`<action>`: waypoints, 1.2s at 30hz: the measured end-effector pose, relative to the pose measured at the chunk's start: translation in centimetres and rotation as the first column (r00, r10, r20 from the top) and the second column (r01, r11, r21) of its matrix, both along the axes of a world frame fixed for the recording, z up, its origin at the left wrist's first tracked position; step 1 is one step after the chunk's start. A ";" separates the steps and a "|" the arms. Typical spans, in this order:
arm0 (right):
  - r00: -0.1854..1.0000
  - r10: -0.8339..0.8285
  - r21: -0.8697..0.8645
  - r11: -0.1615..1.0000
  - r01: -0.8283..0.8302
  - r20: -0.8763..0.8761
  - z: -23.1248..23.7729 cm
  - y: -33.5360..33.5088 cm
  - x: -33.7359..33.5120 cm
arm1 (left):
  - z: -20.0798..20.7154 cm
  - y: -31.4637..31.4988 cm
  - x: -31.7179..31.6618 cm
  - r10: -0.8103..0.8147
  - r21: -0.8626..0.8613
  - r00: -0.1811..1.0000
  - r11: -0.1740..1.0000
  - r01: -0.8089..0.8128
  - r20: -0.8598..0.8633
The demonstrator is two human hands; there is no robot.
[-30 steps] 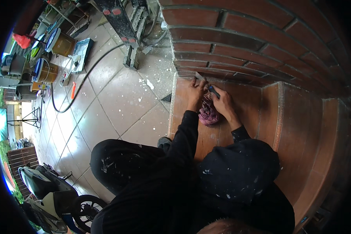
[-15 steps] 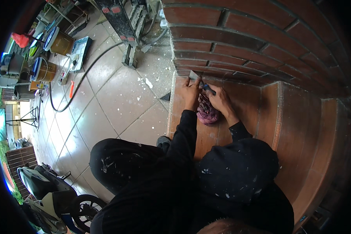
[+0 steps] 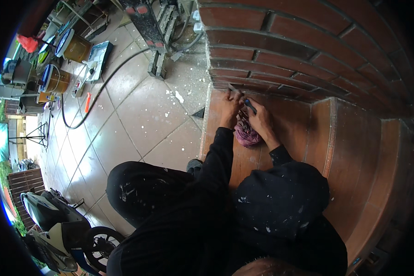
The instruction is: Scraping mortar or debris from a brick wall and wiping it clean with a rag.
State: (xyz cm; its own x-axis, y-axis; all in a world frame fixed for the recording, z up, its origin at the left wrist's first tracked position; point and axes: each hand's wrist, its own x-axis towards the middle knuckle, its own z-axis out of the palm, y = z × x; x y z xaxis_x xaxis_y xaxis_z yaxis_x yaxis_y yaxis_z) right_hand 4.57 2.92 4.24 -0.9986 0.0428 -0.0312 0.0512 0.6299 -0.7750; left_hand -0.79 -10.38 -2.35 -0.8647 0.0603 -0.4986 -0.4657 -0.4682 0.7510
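My right hand (image 3: 259, 117) is closed around the blue-and-black handle of a putty knife (image 3: 250, 106). Its metal blade points up and left, toward the foot of the brick wall. Bent fingers of my left hand (image 3: 230, 109) lie on the blade and cover part of it. Below and between the hands, a crumpled purple-pink rag (image 3: 247, 136) rests on the reddish tiled step (image 3: 285, 124). The rag's upper part is partly hidden by my right hand.
A brick wall (image 3: 280, 41) rises right beyond my hands, with further steps (image 3: 354, 152) to the right. On the paint-spotted floor (image 3: 138, 119) lie a black hose (image 3: 101, 87) and a paint tray (image 3: 98, 60). Buckets (image 3: 73, 46) stand far left; a motorbike (image 3: 73, 234) is near left.
The left fingers have curled more over the blade, and less of it shows. Both hands stay close together by the wall. The whole view has shifted slightly.
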 end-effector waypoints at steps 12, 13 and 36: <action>0.991 -0.033 -0.107 0.994 0.019 -0.129 -1.2 -1.3 1.0 | -0.1 -0.5 -0.1 -0.016 0.007 0.994 1.000 0.017 -0.108; 0.986 -0.038 -0.124 0.992 0.017 -0.164 -1.2 -1.3 1.2 | -0.2 -0.3 -0.1 -0.033 -0.015 0.993 0.999 0.032 -0.115; 0.990 -0.086 -0.246 0.968 0.056 -0.113 -3.0 0.1 2.5 | 1.5 0.4 0.5 -0.133 -0.075 0.989 0.989 0.128 -0.069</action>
State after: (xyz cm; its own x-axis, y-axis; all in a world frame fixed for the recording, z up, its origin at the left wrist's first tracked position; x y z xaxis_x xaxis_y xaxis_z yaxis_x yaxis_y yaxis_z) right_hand 7.10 3.05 1.25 -0.9902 0.1196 0.0721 -0.0152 0.4210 -0.9069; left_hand -0.31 -9.96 -0.88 -0.8863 0.1423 -0.4407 -0.4614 -0.3521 0.8143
